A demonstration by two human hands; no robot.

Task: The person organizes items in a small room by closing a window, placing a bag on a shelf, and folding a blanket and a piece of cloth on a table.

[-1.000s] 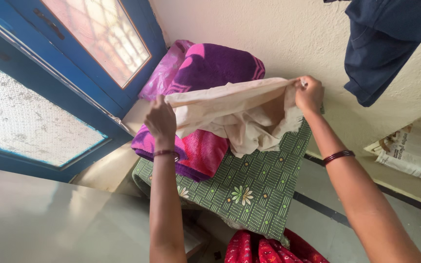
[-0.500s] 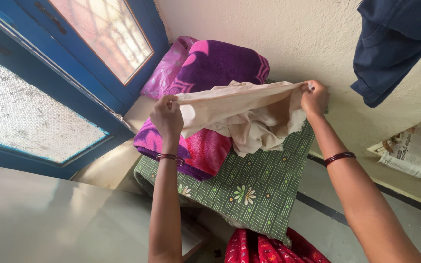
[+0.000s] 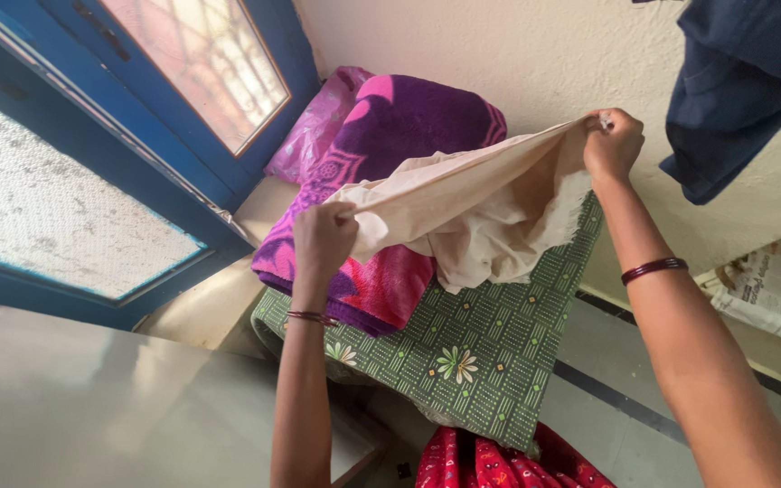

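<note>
Right hand (image 3: 614, 145) raised since before | both fists grip one cream cloth (image 3: 472, 203) | left hand (image 3: 323, 242) | two blankets (image 3: 381, 181)

You saw a folded purple and pink blanket (image 3: 381, 181) lying on a green flower-print cover (image 3: 472, 343), w/ a pink pillow (image 3: 318, 126) behind it by the blue window frame (image 3: 183, 172). Dark blue clothing (image 3: 734, 81) hung at the wall, upper right. Newspaper (image 3: 770, 289) lay at the right edge.
</note>
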